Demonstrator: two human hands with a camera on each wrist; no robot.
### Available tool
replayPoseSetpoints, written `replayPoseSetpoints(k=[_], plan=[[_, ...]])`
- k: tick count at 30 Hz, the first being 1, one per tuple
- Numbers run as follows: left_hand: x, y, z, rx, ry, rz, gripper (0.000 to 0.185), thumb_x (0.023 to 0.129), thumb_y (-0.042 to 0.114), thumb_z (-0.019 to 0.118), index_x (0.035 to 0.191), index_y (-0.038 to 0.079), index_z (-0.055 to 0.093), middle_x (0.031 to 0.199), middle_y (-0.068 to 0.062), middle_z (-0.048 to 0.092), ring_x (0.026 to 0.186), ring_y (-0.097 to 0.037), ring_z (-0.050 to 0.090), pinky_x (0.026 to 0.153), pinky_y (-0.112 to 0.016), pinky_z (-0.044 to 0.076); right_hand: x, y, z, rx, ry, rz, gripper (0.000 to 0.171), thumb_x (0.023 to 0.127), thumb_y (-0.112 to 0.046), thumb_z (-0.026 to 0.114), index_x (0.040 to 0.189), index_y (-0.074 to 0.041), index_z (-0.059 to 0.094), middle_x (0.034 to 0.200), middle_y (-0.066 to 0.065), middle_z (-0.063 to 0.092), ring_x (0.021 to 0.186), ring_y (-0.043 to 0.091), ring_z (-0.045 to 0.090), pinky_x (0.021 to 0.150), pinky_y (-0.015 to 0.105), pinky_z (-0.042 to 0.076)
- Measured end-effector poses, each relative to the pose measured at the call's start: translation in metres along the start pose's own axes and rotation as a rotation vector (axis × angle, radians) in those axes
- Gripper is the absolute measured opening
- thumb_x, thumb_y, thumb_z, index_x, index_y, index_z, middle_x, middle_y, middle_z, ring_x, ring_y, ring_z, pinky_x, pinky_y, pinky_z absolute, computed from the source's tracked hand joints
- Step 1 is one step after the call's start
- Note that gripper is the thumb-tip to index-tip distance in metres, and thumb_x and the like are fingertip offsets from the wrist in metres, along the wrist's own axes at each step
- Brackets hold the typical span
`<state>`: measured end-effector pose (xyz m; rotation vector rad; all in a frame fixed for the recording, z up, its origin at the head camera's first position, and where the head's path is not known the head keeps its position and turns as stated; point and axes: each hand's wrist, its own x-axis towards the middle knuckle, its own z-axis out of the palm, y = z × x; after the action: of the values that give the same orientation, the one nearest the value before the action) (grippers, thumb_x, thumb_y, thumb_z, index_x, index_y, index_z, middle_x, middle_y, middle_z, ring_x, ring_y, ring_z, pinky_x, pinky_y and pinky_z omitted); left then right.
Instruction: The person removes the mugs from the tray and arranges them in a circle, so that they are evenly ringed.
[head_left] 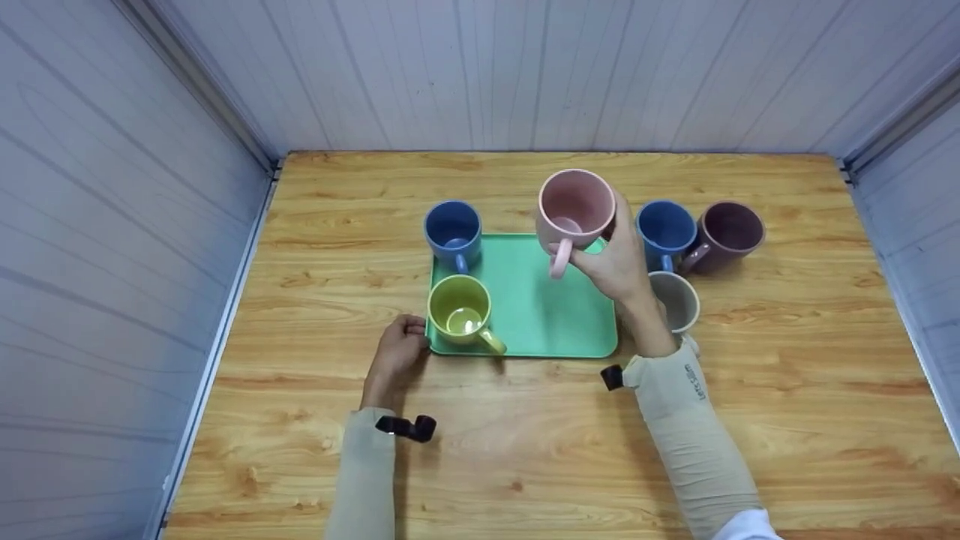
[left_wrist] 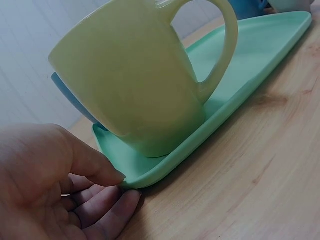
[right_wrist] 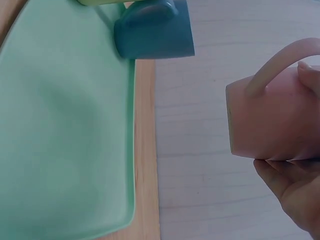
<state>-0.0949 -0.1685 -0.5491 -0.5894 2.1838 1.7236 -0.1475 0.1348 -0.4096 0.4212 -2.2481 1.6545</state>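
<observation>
we see the right hand (head_left: 616,262) holding a pink mug (head_left: 574,210) in the air above the far right corner of a green tray (head_left: 551,315), fingers wrapped around the mug's body beside its handle; in the right wrist view the mug (right_wrist: 270,120) hangs clear of the tray (right_wrist: 65,130), with nothing beneath it touching. the left hand (head_left: 401,346) rests on the wooden bench (head_left: 787,390) at the tray's near left corner, and in the left wrist view its thumb and curled fingers (left_wrist: 107,172) pinch the tray's lip (left_wrist: 150,177). a yellow-green mug (head_left: 461,313) stands upright on the tray just inside that corner, handle turned toward the near edge of the bench, right beside the left hand. a blue mug (head_left: 453,231) stands at the tray's far left corner; whether it sits on the tray or on the bench we cannot tell. to the right of the tray, on the bench, we see a second blue mug (head_left: 664,231), a dark purple mug (head_left: 729,232) just beside it toward the right edge, and a grey mug (head_left: 679,300) nearer to us, partly hidden behind the right wrist. both arms wear pale sleeves with a small black device at each wrist. grey panelled walls close in the bench on its left, far and right edges.
</observation>
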Motion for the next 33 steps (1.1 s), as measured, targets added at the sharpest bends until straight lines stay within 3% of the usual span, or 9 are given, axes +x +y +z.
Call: replayPoseSetpoints(k=[12,19,33], plan=[[0.001,0.002,0.001,0.008,0.004,-0.003,0.036,0.078,-0.01,0.051,0.113,-0.004,0.053,0.106,-0.014,0.055,0.093,-0.02,0.052,0.076,-0.026,0.049,-0.005,0.001,-0.022,-0.053,0.037,0.049,0.088,0.068,-0.003,0.082,0.14,0.006,0.034,0.133,0.022,0.049,0.119,0.033,0.051,0.097,0.051,0.045],[0.003,0.002,0.002,-0.009,-0.004,-0.004,0.036,0.078,-0.01,0.05,0.113,-0.004,0.053,0.106,-0.014,0.054,0.092,-0.019,0.052,0.074,-0.025,0.048,-0.007,0.006,-0.034,-0.071,0.1,0.078,0.089,0.067,-0.006,0.084,0.142,-0.002,0.036,0.135,0.02,0.049,0.123,0.033,0.048,0.104,0.045,0.041],[0.002,0.001,0.001,0.011,0.004,0.001,0.034,0.08,-0.008,0.05,0.113,-0.003,0.054,0.106,-0.015,0.055,0.093,-0.021,0.053,0.074,-0.025,0.048,-0.012,0.006,-0.061,-0.114,0.217,0.083,0.089,0.062,-0.002,0.085,0.139,0.002,0.039,0.133,0.018,0.051,0.121,0.028,0.049,0.104,0.037,0.039]])
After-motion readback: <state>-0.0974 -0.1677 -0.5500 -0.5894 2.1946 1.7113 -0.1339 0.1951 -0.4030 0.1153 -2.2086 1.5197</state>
